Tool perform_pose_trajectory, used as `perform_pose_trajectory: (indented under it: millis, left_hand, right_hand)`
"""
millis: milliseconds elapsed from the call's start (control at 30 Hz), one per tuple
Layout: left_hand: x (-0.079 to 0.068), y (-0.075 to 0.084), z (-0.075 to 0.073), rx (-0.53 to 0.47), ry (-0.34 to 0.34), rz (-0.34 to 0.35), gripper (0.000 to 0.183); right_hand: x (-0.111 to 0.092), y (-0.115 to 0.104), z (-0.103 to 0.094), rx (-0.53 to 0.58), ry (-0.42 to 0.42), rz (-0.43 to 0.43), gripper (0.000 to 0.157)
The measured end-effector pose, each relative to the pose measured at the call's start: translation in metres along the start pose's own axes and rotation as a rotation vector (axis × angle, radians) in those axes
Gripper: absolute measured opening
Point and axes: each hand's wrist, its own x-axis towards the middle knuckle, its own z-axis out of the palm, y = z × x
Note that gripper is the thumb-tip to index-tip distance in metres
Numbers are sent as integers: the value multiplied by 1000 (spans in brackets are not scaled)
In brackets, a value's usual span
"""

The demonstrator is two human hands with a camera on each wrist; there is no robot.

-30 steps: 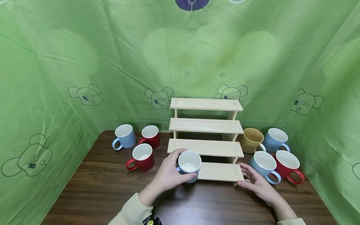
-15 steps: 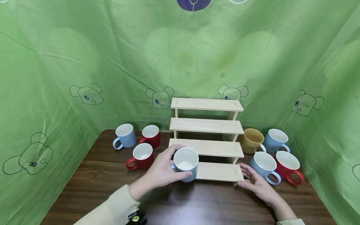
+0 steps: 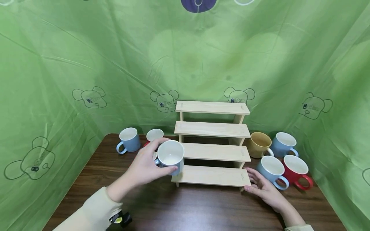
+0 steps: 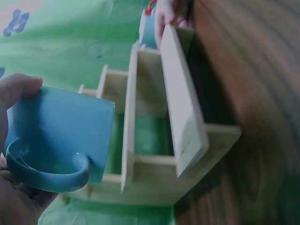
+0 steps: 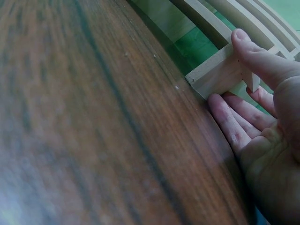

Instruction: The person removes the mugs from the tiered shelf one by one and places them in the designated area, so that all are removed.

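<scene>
In the head view my left hand (image 3: pixel 146 163) holds a light blue mug (image 3: pixel 170 155) upright, above the left end of the bottom step. In the left wrist view the blue mug (image 4: pixel 61 133) shows its handle facing the camera, and fingers grip its side. My right hand (image 3: pixel 263 187) touches the right end of the bottom step of a wooden tiered rack (image 3: pixel 212 129). In the right wrist view this hand (image 5: pixel 267 122) has its thumb and fairly straight fingers spread along the end panel (image 5: pixel 218 77).
Another blue mug (image 3: pixel 130 140) stands at the left, near a red mug (image 3: pixel 154 134) partly hidden by my left hand. Right of the rack are a yellow mug (image 3: pixel 258 146), blue mugs (image 3: pixel 280 146) and a red mug (image 3: pixel 295 170). A green printed curtain (image 3: pixel 202 57) surrounds the wooden table (image 3: pixel 202 211).
My left hand has carried the blue mug leftward and up, away from over the middle of the bottom step. It now covers most of the front red mug. My right hand has stayed put.
</scene>
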Motion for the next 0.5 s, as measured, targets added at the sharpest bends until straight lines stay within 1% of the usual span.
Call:
perform_pose_trajectory:
  millis: [67,233,333,500]
  left_hand:
    - [2,-3,-10,28,33,-3,88]
    - [1,-13,-36,48,92,-66,87]
    - [-4,-22,-52,92,141,-87,83]
    - [-13,-33,-73,144,224,-122,81]
  right_hand:
    - [-1,0,0,4,4,-8,72]
    - [-3,0,2,15,2,-54,70]
    - [-3,1,2,16,-2,-76,70]
    - [-1,3,0,12,2,-74,71]
